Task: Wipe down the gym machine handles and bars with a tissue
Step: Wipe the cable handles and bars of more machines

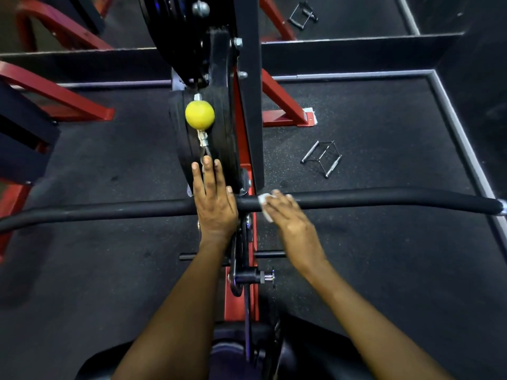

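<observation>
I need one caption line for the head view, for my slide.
Right hand presses a tissue on the black bar; left hand rests flat on the bar beside it.

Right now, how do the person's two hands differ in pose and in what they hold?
The left hand lies flat on the long black padded bar, fingers straight, holding nothing. The right hand presses a white tissue against that bar, fingers curled over it. Both rest on the bar near its middle.

Yellow ball on cable; 2 floor handles.
</observation>
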`<act>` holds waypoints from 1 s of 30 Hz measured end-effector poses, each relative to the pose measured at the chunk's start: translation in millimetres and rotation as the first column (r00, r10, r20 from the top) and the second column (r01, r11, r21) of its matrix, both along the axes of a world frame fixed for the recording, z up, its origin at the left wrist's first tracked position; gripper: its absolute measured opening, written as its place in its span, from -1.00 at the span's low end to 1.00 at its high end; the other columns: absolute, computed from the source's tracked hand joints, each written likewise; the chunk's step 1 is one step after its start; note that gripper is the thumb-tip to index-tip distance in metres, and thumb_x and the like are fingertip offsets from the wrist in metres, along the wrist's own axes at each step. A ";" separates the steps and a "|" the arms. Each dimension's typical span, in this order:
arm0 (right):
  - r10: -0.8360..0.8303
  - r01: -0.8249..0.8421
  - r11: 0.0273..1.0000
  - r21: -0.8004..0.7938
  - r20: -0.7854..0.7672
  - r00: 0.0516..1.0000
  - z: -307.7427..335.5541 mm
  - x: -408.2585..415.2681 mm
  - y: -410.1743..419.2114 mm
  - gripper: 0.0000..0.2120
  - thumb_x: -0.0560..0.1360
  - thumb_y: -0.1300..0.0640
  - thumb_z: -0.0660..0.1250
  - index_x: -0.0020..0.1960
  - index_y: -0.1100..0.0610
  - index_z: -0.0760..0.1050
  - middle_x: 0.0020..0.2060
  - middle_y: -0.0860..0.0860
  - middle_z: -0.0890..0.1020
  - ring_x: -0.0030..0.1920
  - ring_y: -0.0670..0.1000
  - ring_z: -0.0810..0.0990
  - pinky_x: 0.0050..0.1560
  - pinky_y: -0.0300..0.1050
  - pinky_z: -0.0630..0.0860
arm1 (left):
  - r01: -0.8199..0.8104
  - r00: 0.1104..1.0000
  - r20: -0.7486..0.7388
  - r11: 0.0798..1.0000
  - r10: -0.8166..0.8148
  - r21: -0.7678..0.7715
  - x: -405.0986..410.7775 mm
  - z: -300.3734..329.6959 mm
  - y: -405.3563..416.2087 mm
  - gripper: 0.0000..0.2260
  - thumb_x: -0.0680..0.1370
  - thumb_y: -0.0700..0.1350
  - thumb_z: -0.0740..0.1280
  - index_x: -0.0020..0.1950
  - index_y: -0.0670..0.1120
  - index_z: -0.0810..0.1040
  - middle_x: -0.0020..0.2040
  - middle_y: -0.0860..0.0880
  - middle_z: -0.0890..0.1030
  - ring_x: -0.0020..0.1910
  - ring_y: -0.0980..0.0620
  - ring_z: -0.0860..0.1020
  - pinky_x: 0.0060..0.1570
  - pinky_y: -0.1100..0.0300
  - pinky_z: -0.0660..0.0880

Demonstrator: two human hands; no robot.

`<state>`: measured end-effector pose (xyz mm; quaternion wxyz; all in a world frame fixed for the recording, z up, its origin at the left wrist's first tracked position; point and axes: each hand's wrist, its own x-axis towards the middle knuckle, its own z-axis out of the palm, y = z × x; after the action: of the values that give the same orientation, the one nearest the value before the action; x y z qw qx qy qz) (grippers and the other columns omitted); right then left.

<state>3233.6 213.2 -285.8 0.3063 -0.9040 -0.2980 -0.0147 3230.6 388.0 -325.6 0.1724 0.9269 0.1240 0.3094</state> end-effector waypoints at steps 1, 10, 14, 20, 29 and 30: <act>-0.062 0.061 0.998 -0.008 -0.026 0.998 -2.3 5.5 -22.6 -0.53 0.48 0.40 0.24 0.33 0.10 0.41 0.36 0.05 0.41 0.42 0.03 0.25 0.46 -0.06 0.08 | 0.001 1.000 0.003 1.000 -0.001 -0.002 -0.5 -0.4 -0.2 -0.52 0.63 -0.16 0.03 0.54 -0.24 0.03 0.58 0.03 -0.26 0.50 -0.28 0.03 0.48 -0.03 0.02; -0.253 0.243 0.966 -0.089 -0.116 0.961 2.4 11.4 -8.2 -0.62 0.52 0.41 0.08 0.30 0.29 0.45 0.27 0.21 0.49 0.35 0.21 0.39 0.45 -0.18 0.11 | 0.019 0.999 0.037 1.000 -0.019 -0.007 -0.6 -2.7 0.1 -0.41 0.64 -0.15 0.03 0.58 -0.06 -0.22 0.57 0.05 -0.30 0.50 -0.27 0.02 0.50 0.01 -0.03; 0.015 -0.047 0.984 -0.173 -0.183 0.983 27.8 26.8 62.2 -0.66 0.49 0.31 0.08 0.17 0.28 0.52 0.08 0.21 0.58 0.13 0.24 0.52 0.22 0.02 0.40 | 0.017 0.999 0.050 1.000 -0.017 0.001 0.6 -4.3 2.9 -0.43 0.64 -0.14 0.02 0.59 -0.08 -0.19 0.58 0.04 -0.28 0.51 -0.25 0.02 0.50 0.02 -0.02; -0.321 0.093 0.810 -0.579 -0.305 0.896 38.8 103.2 -40.5 -0.69 0.60 0.09 0.12 0.06 0.26 0.53 0.04 0.28 0.60 -0.02 0.20 0.58 -0.06 -0.06 0.46 | 0.007 1.000 0.021 1.000 -0.006 -0.025 -1.2 -3.9 -0.4 -0.42 0.64 -0.14 0.02 0.58 -0.06 -0.22 0.57 0.05 -0.30 0.52 -0.25 0.01 0.50 0.04 -0.07; 0.010 -0.094 0.970 -0.225 -0.349 0.937 36.7 29.3 44.5 -0.65 0.58 0.31 0.10 0.33 0.22 0.43 0.27 0.17 0.48 0.28 0.14 0.41 0.31 -0.12 0.28 | 0.008 1.000 0.025 1.000 -0.009 0.010 -0.2 -3.7 1.5 -0.46 0.66 -0.12 -0.02 0.59 -0.10 -0.17 0.58 0.03 -0.28 0.50 -0.28 0.03 0.51 0.01 -0.04; 0.089 -0.152 0.971 -0.183 -0.315 0.945 37.7 23.4 41.5 -0.63 0.58 0.30 0.11 0.38 0.21 0.38 0.34 0.16 0.43 0.36 0.12 0.35 0.38 -0.19 0.15 | 0.010 1.000 0.023 1.000 -0.010 0.010 0.1 -3.7 1.6 -0.47 0.66 -0.12 -0.01 0.59 -0.11 -0.14 0.58 0.03 -0.28 0.50 -0.28 0.03 0.51 -0.01 -0.01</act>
<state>3257.1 254.6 -248.1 0.2544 -0.9020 -0.3021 0.1745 3230.6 389.6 -329.4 0.1710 0.9248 0.1158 0.3196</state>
